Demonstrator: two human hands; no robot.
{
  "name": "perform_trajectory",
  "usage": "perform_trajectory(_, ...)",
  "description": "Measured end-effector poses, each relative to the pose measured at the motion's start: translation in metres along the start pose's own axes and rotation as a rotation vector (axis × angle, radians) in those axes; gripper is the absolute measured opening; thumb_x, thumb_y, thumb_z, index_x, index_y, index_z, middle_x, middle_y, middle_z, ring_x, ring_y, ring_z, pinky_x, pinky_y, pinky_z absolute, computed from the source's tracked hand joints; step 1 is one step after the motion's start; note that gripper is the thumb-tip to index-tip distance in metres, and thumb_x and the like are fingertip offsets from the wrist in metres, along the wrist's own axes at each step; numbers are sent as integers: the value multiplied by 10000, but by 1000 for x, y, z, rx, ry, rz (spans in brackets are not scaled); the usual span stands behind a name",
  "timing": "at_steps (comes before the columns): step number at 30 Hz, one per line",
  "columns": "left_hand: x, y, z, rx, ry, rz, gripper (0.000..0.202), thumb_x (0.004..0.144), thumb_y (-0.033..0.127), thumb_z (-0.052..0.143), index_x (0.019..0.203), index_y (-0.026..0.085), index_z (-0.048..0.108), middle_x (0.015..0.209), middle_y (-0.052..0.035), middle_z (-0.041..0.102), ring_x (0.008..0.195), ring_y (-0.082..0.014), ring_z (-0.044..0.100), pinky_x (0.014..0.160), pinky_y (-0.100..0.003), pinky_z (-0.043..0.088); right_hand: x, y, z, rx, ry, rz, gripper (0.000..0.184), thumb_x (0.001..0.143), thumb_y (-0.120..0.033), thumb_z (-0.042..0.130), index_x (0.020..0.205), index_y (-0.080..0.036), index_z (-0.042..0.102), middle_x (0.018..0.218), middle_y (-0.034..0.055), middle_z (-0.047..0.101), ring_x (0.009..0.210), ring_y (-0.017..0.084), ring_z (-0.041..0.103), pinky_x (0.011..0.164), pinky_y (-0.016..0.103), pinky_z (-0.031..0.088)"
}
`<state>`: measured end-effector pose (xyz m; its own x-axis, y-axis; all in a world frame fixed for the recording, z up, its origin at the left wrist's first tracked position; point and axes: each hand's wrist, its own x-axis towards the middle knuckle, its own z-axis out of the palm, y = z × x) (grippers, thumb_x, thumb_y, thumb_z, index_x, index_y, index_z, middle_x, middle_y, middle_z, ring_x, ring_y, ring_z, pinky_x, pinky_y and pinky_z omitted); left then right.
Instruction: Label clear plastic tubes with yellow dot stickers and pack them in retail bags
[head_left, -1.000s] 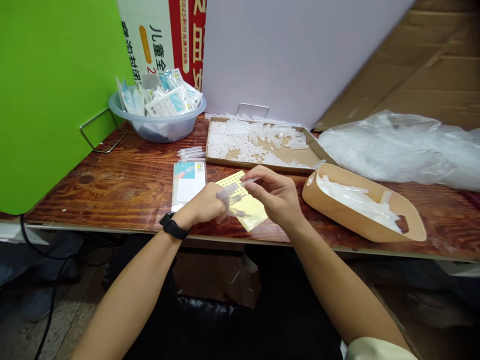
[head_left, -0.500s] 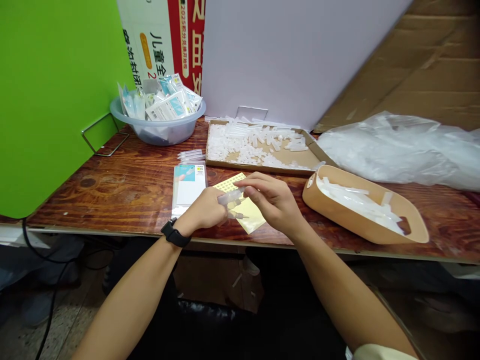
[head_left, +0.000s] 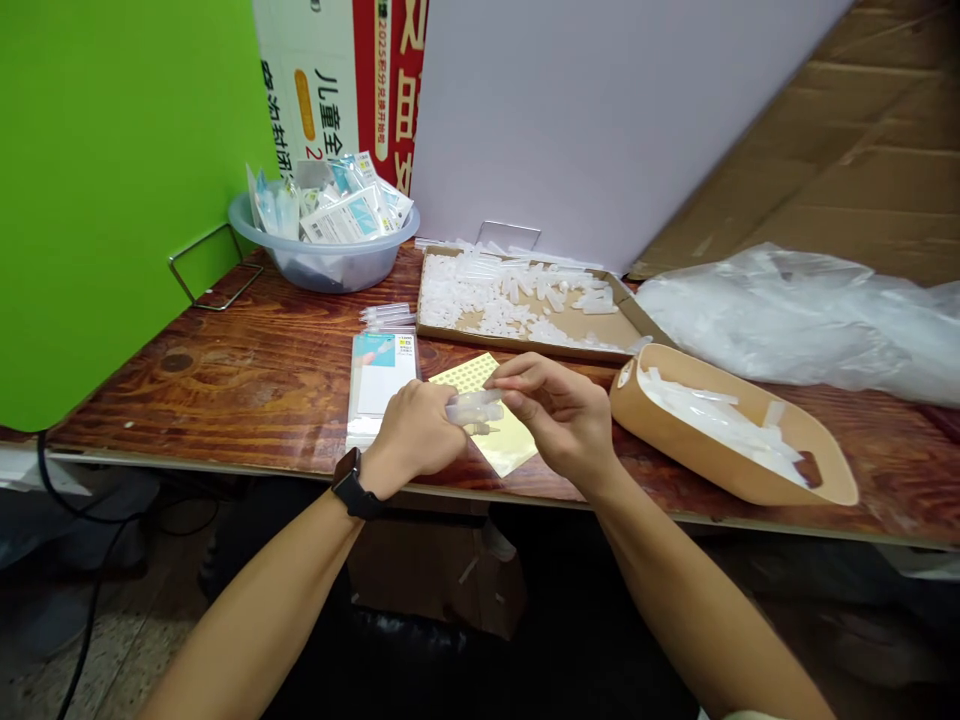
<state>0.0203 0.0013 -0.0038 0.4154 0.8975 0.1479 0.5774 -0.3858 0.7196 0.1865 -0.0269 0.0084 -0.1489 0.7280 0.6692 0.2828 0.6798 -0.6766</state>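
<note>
My left hand [head_left: 421,432], with a black watch on the wrist, is closed around small translucent plastic tubes [head_left: 472,408] that point to the right. More than one seems to be in the grip, partly hidden by the fingers. My right hand [head_left: 561,418] meets their free ends with thumb and fingers pinched together; whatever small piece sits in that pinch cannot be made out. Beneath both hands lies a yellow sticker sheet [head_left: 514,452] with rows of round dots. Left of it are printed cards in clear sleeves [head_left: 381,395], and several clear tubes [head_left: 388,316] lie just behind them.
A shallow cardboard tray [head_left: 592,325] holds many small white plastic parts. On the right stand a tan bin [head_left: 675,440] of translucent pieces and a large clear plastic bag [head_left: 772,310]. A blue basin [head_left: 330,268] of packaged items sits back left. Metal wire stands [head_left: 217,300] edge the panels.
My right hand has drawn slightly to the right, its fingers curling more at the tube ends. The held tubes have turned and sit closer together in my left hand. The view has shifted a little.
</note>
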Motion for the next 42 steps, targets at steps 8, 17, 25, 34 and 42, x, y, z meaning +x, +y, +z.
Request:
perform_trajectory(8, -7, 2, 3, 17, 15, 18, 163, 593, 160, 530, 506, 190, 396, 490, 20, 385, 499, -113, 267, 523, -293, 177, -9, 1, 7, 97, -41, 6, 50, 868, -159, 595, 845, -197, 617, 862, 47, 633, 783, 163, 614, 686, 306, 479)
perform_trajectory(17, -4, 4, 4, -2, -2, -33, 117, 605, 190, 547, 518, 178, 470, 503, 13, 442, 498, -110, 302, 514, -285, 179, -9, 7, -2, 94, -38, 19, 115, 865, -131, 595, 904, -222, 654, 888, 41, 656, 837, 170, 619, 756, 331, 476)
perform_trajectory(25, 2, 0, 4, -46, 0, -77, 156, 658, 260, 562, 536, 183, 502, 514, 7, 466, 498, -122, 331, 501, -281, 204, -8, -4, -2, 93, -53, -29, 147, 871, -129, 581, 922, -242, 659, 1021, 44, 648, 965, 182, 597, 860, 362, 471)
perform_trajectory(34, -3, -1, 3, -19, 22, -147, 106, 629, 205, 542, 535, 185, 498, 518, 8, 465, 520, -127, 347, 517, -284, 206, -9, 5, 9, 95, -73, -18, 59, 883, -177, 575, 859, -225, 601, 1109, 69, 639, 1060, 223, 583, 934, 443, 432)
perform_trajectory(42, -3, -3, 9, -37, -7, -185, 78, 612, 197, 535, 540, 177, 512, 542, -12, 505, 552, -146, 408, 529, -285, 227, -9, 9, 11, 111, -112, -50, 58, 896, -250, 562, 848, -220, 574, 1157, 89, 641, 1107, 237, 572, 965, 483, 419)
